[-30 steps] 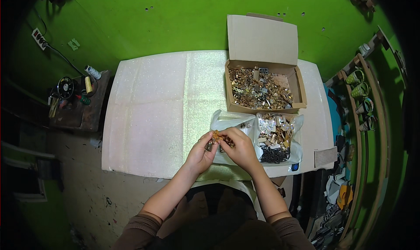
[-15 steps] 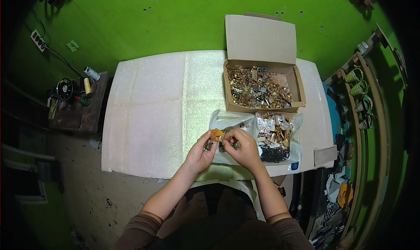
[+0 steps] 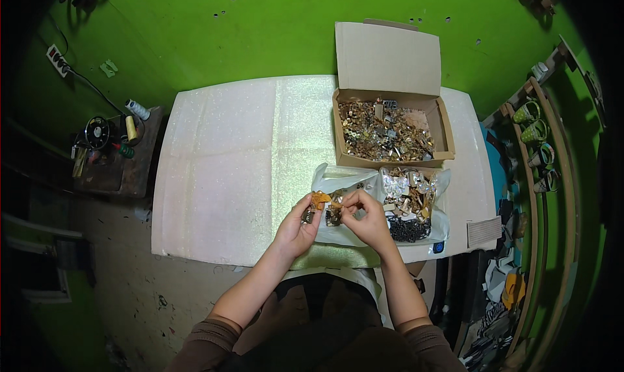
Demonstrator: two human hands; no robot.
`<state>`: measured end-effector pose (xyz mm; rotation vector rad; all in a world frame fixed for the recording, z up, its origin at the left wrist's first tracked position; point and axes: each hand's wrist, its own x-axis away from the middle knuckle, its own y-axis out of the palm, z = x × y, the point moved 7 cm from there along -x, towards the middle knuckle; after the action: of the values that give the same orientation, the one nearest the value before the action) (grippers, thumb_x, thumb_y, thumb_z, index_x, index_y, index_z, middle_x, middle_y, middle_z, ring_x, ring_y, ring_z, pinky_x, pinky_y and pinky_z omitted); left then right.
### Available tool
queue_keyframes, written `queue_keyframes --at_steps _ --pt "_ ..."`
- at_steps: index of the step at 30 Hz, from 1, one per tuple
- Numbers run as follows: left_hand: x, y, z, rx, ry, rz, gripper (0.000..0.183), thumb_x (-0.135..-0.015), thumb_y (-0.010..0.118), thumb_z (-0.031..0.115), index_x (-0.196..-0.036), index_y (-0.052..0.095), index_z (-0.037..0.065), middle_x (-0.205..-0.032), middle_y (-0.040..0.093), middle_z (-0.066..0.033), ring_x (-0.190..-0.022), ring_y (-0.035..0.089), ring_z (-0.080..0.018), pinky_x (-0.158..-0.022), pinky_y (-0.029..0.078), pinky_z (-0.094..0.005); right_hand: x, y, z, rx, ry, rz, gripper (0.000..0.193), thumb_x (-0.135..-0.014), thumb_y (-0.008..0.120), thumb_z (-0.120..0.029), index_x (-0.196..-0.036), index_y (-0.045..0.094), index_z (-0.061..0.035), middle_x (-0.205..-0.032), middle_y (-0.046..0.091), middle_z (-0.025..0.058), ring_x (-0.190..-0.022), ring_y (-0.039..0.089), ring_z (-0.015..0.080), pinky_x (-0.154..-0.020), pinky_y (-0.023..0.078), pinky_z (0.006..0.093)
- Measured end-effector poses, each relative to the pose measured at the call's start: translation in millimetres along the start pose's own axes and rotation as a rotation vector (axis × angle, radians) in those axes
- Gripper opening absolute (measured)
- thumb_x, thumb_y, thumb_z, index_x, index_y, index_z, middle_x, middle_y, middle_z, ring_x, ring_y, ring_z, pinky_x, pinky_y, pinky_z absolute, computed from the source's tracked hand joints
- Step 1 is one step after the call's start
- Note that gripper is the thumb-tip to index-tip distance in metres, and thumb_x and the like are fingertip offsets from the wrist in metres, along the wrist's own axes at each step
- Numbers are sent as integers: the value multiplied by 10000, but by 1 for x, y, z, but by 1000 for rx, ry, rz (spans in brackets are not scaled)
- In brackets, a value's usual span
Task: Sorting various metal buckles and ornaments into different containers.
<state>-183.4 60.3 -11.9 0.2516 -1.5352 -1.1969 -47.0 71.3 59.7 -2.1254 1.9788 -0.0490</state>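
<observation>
My left hand [image 3: 298,227] is closed around a crumpled orange-yellow piece [image 3: 319,199], with a small dark metal-looking bit [image 3: 308,216] showing by its fingers. Just to the right, my right hand [image 3: 365,220] pinches something small and orange-brown at its fingertips, too small to name. Both hands are above a pale plastic bag [image 3: 325,173] spread on the table. Small dark and gold pieces [image 3: 334,216] lie on it between the hands. Right of my right hand, the bag bears shiny gold and silver hardware [image 3: 408,190] and a heap of black chain-like pieces [image 3: 409,229].
Behind the bag stands an open cardboard box [image 3: 388,164] full of small metal parts. The table [image 3: 214,170] has a whitish shimmering cover. A card [image 3: 484,231] lies at its right edge. Thread spools [image 3: 131,128] stand on a side table; sandals [image 3: 534,132] hang on a right-hand rack.
My right hand has drawn slightly right, away from the orange-yellow piece, with a small orange-brown bit in its fingertips. More of the pieces between the hands shows. My left hand has barely moved.
</observation>
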Motion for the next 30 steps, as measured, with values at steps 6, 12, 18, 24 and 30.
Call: queue_keyframes --at_steps 6,12,18,24,30 --pt "0 -2 5 42 34 15 149 -844 554 93 -967 558 9 -961 588 -92 -887 581 -171 -774 508 -221 -1 -15 5 401 177 -1 151 -677 611 -53 -786 511 -23 -717 542 69 -609 496 172 -600 431 258" --pt "1 0 -1 -33 89 35 143 -843 563 114 -957 547 28 -950 575 -65 -896 558 -135 -796 483 -211 0 3 -34 483 -283 84 129 -699 630 -100 -815 592 -59 -785 549 59 -763 525 244 -665 433 334" --pt "-2 3 -9 -67 104 -25 132 -857 547 120 -965 526 46 -943 551 -42 -885 533 -99 -824 449 -197 -2 28 -54 676 -400 43 139 -705 644 -114 -829 607 -67 -769 549 52 -737 524 236 -634 421 335" --pt "-2 1 -9 -70 83 -2 146 -844 570 130 -959 529 50 -944 550 -40 -894 530 -99 -839 443 -194 -1 29 -54 766 -472 12 125 -694 644 -128 -791 586 -74 -770 541 43 -737 523 222 -618 406 336" --pt "-2 1 -7 -58 74 0 166 -832 587 129 -969 536 49 -956 549 -39 -917 522 -102 -832 449 -194 2 20 -51 633 -440 13 128 -675 640 -70 -768 554 -49 -753 550 67 -717 539 237 -633 429 330"
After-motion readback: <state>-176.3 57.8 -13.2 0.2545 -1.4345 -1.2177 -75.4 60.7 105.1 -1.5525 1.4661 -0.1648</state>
